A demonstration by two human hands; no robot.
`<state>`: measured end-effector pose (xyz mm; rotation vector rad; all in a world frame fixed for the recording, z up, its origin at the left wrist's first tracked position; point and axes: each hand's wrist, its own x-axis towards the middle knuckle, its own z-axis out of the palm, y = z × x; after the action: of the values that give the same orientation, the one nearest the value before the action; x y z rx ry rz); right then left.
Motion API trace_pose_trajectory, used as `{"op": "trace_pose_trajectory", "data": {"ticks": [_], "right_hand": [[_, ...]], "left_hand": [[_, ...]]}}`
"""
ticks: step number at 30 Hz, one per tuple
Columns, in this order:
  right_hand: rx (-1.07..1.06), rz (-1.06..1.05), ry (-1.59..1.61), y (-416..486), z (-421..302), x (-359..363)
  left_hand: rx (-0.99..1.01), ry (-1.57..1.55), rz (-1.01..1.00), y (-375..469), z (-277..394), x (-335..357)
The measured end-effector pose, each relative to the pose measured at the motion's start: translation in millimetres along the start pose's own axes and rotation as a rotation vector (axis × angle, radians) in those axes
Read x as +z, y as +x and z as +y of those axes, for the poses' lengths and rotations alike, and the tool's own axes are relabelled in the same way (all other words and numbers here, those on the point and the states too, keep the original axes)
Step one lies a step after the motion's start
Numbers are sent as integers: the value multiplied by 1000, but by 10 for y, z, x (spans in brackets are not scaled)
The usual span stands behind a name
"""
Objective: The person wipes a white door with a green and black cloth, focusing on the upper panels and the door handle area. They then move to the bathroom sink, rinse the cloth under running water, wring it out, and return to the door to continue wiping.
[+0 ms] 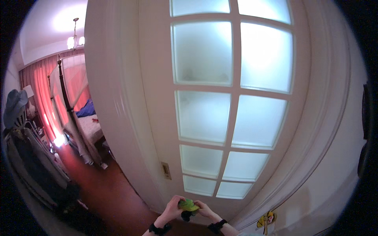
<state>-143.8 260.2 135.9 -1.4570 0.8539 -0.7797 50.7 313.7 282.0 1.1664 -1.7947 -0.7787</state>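
Note:
Both hands are together low in the picture, in front of a white door [203, 142] with frosted glass panes. My left hand [172, 206] grips the left side of a folded green and yellow cloth [188, 205]. On its other side, the fingers of my right hand [203, 209] pinch the cloth's edge. Each wrist wears a black band. Just below the cloth shows a small dark object [186, 216], too unclear to name. Set into the door's left stile is a recessed pull handle [166, 170], above and left of my hands, touched by neither.
Left of the white wall edge [118, 97], a bedroom holds a four-poster bed [87, 126] and pink curtains [44, 88]. A rack of dark clothes [35, 165] lines the left side, above reddish flooring [88, 180]. At lower right, a door handle [265, 224] carries a yellow ornament.

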Motion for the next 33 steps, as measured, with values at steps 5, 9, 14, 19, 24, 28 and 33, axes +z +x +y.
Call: {"op": "trace_pose_trajectory", "data": {"ticks": [5,9,14,19,24,28,33], "right_hand": [[-50,39,-95,59,-895,-348],[-166,-16,-375,27,-1641,-448],[68,-250,-543,-73,-2153,-492],[195,-67,-353,-89,-2255,-434],[7,-111,-630,-95,-2253,-460],[-214,-9,-611,-170,-2307,-462],[-240,128,-651,-248,-2468,-346]], "left_hand": [[114,185,-45,181,174,-545],[260,200,-30,298,350,-829],[357,249,-3,438,470,-1046],[511,319,-87,515,512,-1181],[669,347,-69,497,593,-1163],[645,321,-31,454,614,-1142],[662,281,-36,512,485,-1147]]}}
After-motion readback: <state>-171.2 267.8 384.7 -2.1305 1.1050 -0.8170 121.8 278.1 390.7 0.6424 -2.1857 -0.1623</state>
